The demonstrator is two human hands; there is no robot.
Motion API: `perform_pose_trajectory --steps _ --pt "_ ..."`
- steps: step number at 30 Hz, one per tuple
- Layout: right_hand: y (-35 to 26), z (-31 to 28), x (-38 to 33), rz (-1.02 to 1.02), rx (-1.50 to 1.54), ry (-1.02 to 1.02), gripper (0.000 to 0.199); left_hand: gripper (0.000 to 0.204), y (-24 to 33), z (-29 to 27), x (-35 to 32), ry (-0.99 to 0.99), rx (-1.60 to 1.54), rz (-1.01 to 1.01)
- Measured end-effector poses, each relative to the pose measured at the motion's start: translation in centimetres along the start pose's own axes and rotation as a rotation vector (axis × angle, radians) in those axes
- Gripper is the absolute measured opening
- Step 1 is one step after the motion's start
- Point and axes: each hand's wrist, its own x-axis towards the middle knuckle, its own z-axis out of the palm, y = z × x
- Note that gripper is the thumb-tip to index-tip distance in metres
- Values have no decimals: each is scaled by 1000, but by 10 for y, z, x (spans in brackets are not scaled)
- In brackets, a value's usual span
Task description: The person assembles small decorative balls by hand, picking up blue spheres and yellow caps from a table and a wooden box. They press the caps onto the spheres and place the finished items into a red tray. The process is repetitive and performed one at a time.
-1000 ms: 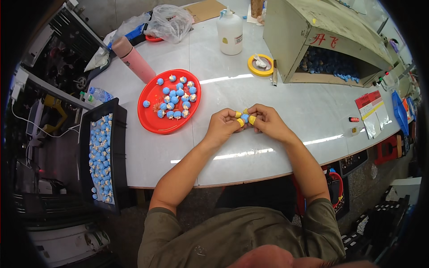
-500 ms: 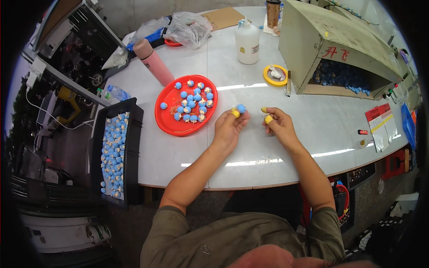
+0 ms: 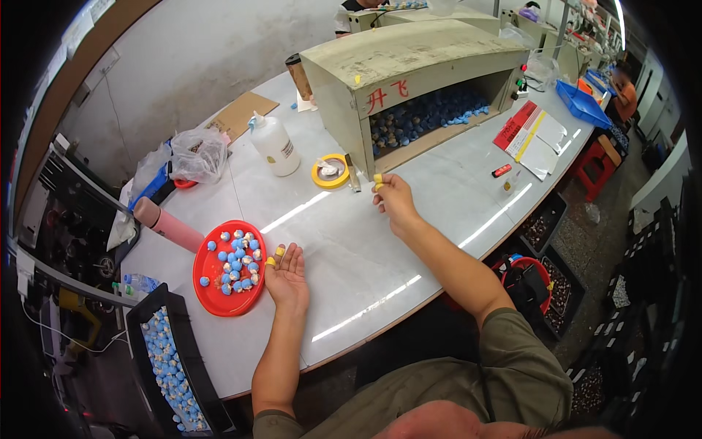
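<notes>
My left hand [image 3: 288,278] is palm up just right of a round red plate [image 3: 212,310], its fingers stretched out and nothing in it. On the plate lie several small blue balls [image 3: 239,253] with cream-coloured patches. Yellow covers wrap some fingertips on both hands. Farther right, my right hand [image 3: 395,199] hovers over the table before a beige metal box [image 3: 351,110], near a roll of yellow tape [image 3: 316,174]. Its fingers are loosely bent, thumb and forefinger slightly apart, with nothing visible between them. Many blue pieces [image 3: 428,117] fill the box's opening.
A black bin [image 3: 191,311] of blue balls stands at the table's left edge. Beyond the plate are a pink flask [image 3: 172,225] and a white squeeze bottle [image 3: 275,146]. Papers [image 3: 530,139] and a red lighter-like item [image 3: 502,170] lie at right.
The blue ball has left my left hand, which has opened beside the plate. My right hand has moved toward the box. The view has swung to the right.
</notes>
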Motion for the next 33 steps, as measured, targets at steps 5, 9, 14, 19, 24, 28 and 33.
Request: perform_pose_trajectory --steps 5,9,14,19,24,28,33 --pt "-6 -46 104 -710 -977 152 33 39 -8 3 -4 -88 73 -70" --pt "-45 -26 137 -466 -1785 2 49 40 -6 -7 -3 -106 101 -55" --pt "-29 -42 171 -1009 -1659 116 32 38 -5 -1 -5 -130 114 -80" --pt "-51 -26 144 -379 -1847 -68 36 35 -5 -6 -4 -136 154 -80" --pt "-18 -48 95 -944 -1045 223 26 31 -7 6 -14 -226 318 -140" --pt "2 -33 8 -637 -653 -161 20 31 -13 12 -25 -359 451 -258" --pt "27 1 -77 -843 -655 -488 21 39 -14 15 -33 -550 317 -435"
